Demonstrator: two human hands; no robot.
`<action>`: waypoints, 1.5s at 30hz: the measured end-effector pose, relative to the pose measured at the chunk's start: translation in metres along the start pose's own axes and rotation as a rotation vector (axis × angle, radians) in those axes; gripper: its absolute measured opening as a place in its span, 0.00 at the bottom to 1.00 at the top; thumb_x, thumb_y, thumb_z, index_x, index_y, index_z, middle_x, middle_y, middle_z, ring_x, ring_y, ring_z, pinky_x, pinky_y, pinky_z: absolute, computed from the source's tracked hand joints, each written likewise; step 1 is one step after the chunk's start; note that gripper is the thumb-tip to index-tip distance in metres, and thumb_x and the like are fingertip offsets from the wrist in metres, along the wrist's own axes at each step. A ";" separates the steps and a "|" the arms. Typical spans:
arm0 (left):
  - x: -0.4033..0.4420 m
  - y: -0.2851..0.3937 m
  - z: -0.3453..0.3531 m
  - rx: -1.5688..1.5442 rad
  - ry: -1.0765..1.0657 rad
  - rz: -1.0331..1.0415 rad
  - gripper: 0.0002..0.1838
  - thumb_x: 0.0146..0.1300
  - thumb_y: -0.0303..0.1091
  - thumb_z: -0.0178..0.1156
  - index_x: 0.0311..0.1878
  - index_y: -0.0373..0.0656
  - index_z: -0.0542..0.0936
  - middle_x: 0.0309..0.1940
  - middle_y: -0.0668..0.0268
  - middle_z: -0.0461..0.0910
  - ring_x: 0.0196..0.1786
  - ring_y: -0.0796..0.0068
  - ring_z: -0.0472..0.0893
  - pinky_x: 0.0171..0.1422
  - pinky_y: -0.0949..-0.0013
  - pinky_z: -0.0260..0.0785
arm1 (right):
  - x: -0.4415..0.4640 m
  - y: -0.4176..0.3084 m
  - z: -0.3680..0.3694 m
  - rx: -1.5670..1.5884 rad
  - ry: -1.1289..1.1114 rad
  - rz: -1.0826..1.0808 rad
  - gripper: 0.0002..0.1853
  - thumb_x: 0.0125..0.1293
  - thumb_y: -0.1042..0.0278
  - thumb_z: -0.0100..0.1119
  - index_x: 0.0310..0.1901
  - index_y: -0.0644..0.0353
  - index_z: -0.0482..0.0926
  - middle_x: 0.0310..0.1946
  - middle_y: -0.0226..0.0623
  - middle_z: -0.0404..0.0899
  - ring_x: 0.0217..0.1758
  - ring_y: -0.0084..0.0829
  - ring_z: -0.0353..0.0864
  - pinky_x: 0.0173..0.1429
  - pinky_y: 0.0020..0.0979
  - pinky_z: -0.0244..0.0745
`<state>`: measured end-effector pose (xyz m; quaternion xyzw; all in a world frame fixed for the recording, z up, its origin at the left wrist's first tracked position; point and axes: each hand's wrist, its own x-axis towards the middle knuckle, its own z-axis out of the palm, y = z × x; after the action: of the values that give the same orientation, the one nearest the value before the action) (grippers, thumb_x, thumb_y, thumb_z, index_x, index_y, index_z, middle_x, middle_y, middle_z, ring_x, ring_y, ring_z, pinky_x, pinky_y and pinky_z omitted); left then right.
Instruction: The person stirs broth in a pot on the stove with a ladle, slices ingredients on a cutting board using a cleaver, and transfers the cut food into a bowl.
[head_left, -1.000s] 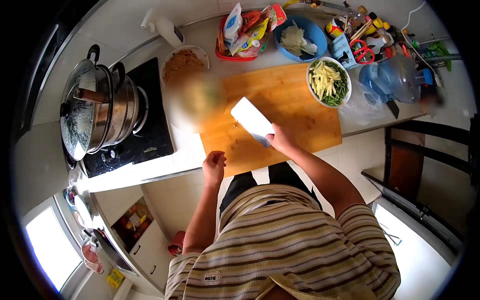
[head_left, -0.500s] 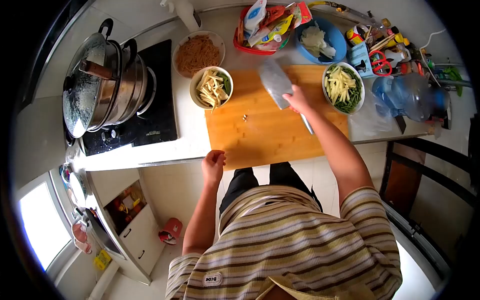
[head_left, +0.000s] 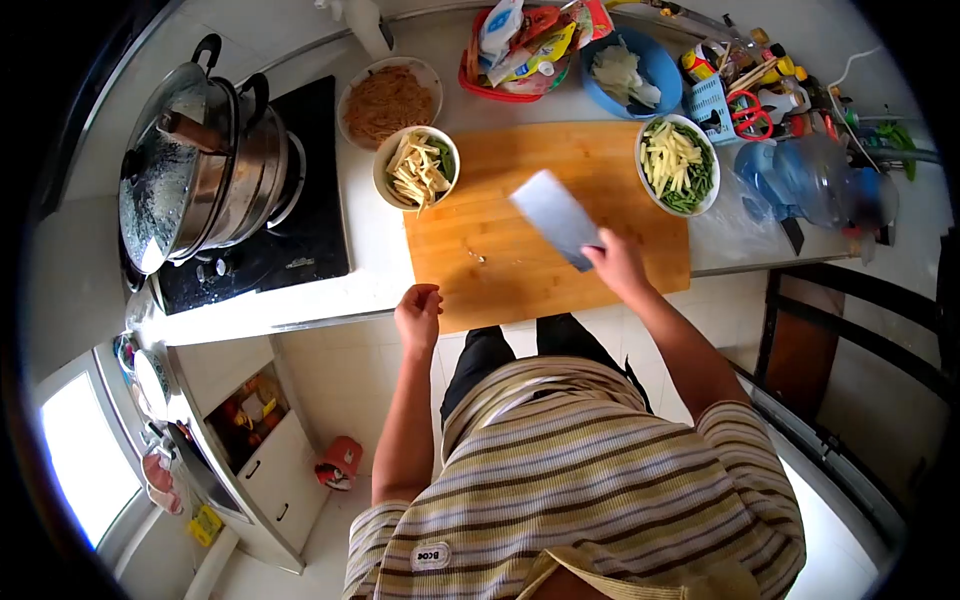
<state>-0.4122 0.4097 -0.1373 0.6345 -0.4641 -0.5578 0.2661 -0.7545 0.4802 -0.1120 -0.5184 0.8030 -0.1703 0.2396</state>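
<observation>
My right hand (head_left: pixel 620 265) grips a cleaver (head_left: pixel 552 218) over the wooden cutting board (head_left: pixel 560 290). Its broad blade points up and to the left, and the handle is mostly covered by my fingers. A few small pale bits (head_left: pixel 479 259) lie on the board left of the blade, too small to name. My left hand (head_left: pixel 418 315) is closed with curled fingers at the board's near left corner; anything inside it is hidden. At the board's left stands a bowl (head_left: pixel 381 186) of pale strips and green pieces. Another bowl (head_left: pixel 646 184) with pale strips and chopped greens sits at the right edge.
A plate of brown shreds (head_left: pixel 388 103), a red basket of packets (head_left: pixel 470 75) and a blue basin (head_left: pixel 668 75) line the back. A lidded steamer pot (head_left: pixel 235 180) stands on the black stove at left. Bottles, red scissors (head_left: pixel 752 118) and a large water jug (head_left: pixel 805 182) are at right.
The cleaver has turned so its flat face shows more, and my right hand has come slightly nearer me. The small bits lie closer to the near edge. My left hand stays closed.
</observation>
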 end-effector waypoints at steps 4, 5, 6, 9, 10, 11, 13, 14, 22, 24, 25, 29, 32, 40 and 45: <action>0.009 -0.005 -0.009 0.013 -0.036 0.017 0.07 0.60 0.27 0.56 0.39 0.37 0.79 0.26 0.66 0.80 0.25 0.81 0.76 0.26 0.79 0.65 | -0.068 0.099 -0.015 0.050 0.169 0.342 0.12 0.55 0.65 0.63 0.34 0.66 0.74 0.27 0.54 0.79 0.35 0.54 0.79 0.36 0.45 0.72; 0.011 -0.006 -0.011 0.041 -0.050 0.014 0.07 0.59 0.27 0.55 0.38 0.37 0.79 0.26 0.66 0.79 0.25 0.81 0.76 0.26 0.79 0.65 | -0.088 0.090 -0.032 0.176 0.164 0.494 0.13 0.55 0.65 0.64 0.34 0.66 0.74 0.26 0.54 0.78 0.30 0.52 0.80 0.34 0.43 0.73; 0.011 -0.007 -0.012 0.036 -0.064 0.018 0.07 0.59 0.27 0.55 0.38 0.37 0.79 0.26 0.66 0.79 0.25 0.81 0.76 0.26 0.79 0.65 | -0.109 0.131 -0.013 0.047 0.285 0.396 0.12 0.57 0.65 0.63 0.34 0.65 0.74 0.22 0.48 0.79 0.21 0.42 0.80 0.27 0.39 0.73; 0.010 -0.011 -0.018 0.084 -0.145 0.029 0.07 0.59 0.26 0.54 0.37 0.37 0.79 0.26 0.66 0.79 0.25 0.81 0.76 0.25 0.78 0.65 | -0.125 0.098 0.002 0.394 0.302 0.669 0.10 0.59 0.67 0.61 0.38 0.62 0.73 0.18 0.35 0.77 0.13 0.24 0.74 0.15 0.28 0.66; 0.010 -0.011 -0.018 0.087 -0.160 0.035 0.07 0.59 0.26 0.54 0.37 0.37 0.79 0.26 0.66 0.79 0.25 0.81 0.76 0.25 0.78 0.65 | -0.115 0.075 0.008 0.475 0.300 0.707 0.10 0.60 0.68 0.61 0.36 0.62 0.71 0.17 0.35 0.76 0.13 0.25 0.73 0.13 0.29 0.65; 0.009 -0.011 -0.019 0.086 -0.185 0.040 0.07 0.59 0.26 0.54 0.37 0.37 0.79 0.26 0.66 0.79 0.24 0.81 0.76 0.25 0.78 0.65 | -0.102 0.062 0.021 0.458 0.284 0.729 0.12 0.59 0.65 0.63 0.34 0.62 0.70 0.16 0.36 0.74 0.11 0.25 0.72 0.11 0.30 0.63; 0.004 -0.009 -0.024 0.092 -0.219 0.049 0.07 0.59 0.26 0.54 0.37 0.37 0.79 0.26 0.66 0.79 0.24 0.81 0.76 0.25 0.78 0.65 | -0.078 0.037 0.052 0.359 0.170 0.673 0.16 0.57 0.60 0.63 0.36 0.65 0.72 0.23 0.47 0.77 0.23 0.42 0.77 0.25 0.42 0.70; 0.001 -0.004 -0.024 0.116 -0.228 0.037 0.07 0.59 0.25 0.54 0.37 0.35 0.79 0.26 0.65 0.79 0.25 0.80 0.76 0.28 0.77 0.68 | -0.071 0.021 0.067 0.260 0.139 0.613 0.18 0.57 0.59 0.63 0.38 0.66 0.72 0.27 0.51 0.77 0.29 0.47 0.77 0.32 0.44 0.70; -0.021 -0.010 -0.032 0.072 -0.195 0.051 0.07 0.59 0.25 0.54 0.38 0.34 0.79 0.27 0.63 0.80 0.26 0.78 0.78 0.33 0.74 0.72 | -0.019 -0.059 0.091 -0.069 0.047 -0.015 0.16 0.58 0.60 0.63 0.40 0.64 0.73 0.27 0.49 0.80 0.31 0.49 0.80 0.37 0.44 0.73; -0.025 -0.023 -0.035 0.045 -0.152 0.089 0.07 0.59 0.25 0.55 0.39 0.36 0.80 0.27 0.64 0.81 0.26 0.79 0.78 0.30 0.76 0.69 | 0.006 -0.063 0.073 0.097 -0.042 0.084 0.15 0.59 0.62 0.62 0.39 0.64 0.73 0.24 0.45 0.79 0.22 0.41 0.79 0.28 0.40 0.72; -0.031 -0.025 -0.036 0.056 -0.113 0.096 0.07 0.59 0.25 0.55 0.39 0.35 0.80 0.27 0.64 0.81 0.26 0.78 0.78 0.31 0.75 0.70 | 0.029 -0.051 0.075 0.166 -0.042 0.115 0.16 0.59 0.62 0.62 0.42 0.65 0.73 0.30 0.48 0.80 0.32 0.45 0.79 0.36 0.42 0.73; -0.059 -0.026 -0.040 0.397 0.028 0.261 0.08 0.55 0.26 0.59 0.39 0.37 0.79 0.31 0.59 0.80 0.31 0.67 0.80 0.38 0.66 0.73 | 0.076 -0.068 0.028 0.073 -0.218 0.169 0.16 0.60 0.61 0.60 0.44 0.64 0.75 0.30 0.45 0.81 0.30 0.40 0.81 0.36 0.39 0.74; -0.054 -0.021 -0.040 0.526 0.085 0.442 0.10 0.53 0.25 0.60 0.40 0.39 0.78 0.35 0.58 0.78 0.37 0.60 0.78 0.44 0.62 0.71 | 0.074 -0.077 0.023 0.004 -0.280 0.114 0.15 0.61 0.59 0.59 0.41 0.63 0.74 0.19 0.39 0.78 0.18 0.31 0.77 0.24 0.34 0.71; -0.022 -0.009 -0.015 0.724 0.107 0.637 0.27 0.55 0.32 0.61 0.59 0.40 0.69 0.59 0.52 0.66 0.62 0.48 0.64 0.66 0.53 0.58 | 0.018 -0.068 0.030 -0.234 -0.303 -0.216 0.15 0.58 0.54 0.60 0.37 0.57 0.75 0.33 0.47 0.80 0.39 0.51 0.79 0.42 0.47 0.72; -0.011 -0.009 0.001 1.147 -0.023 0.512 0.45 0.60 0.56 0.51 0.72 0.38 0.47 0.75 0.57 0.40 0.76 0.52 0.35 0.74 0.41 0.25 | -0.025 0.004 0.039 0.295 0.038 0.233 0.09 0.61 0.66 0.56 0.38 0.62 0.72 0.27 0.43 0.79 0.27 0.39 0.80 0.29 0.38 0.74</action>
<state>-0.4094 0.4234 -0.1406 0.5390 -0.8297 -0.1454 0.0032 -0.7269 0.5037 -0.1409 -0.3778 0.8283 -0.2669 0.3161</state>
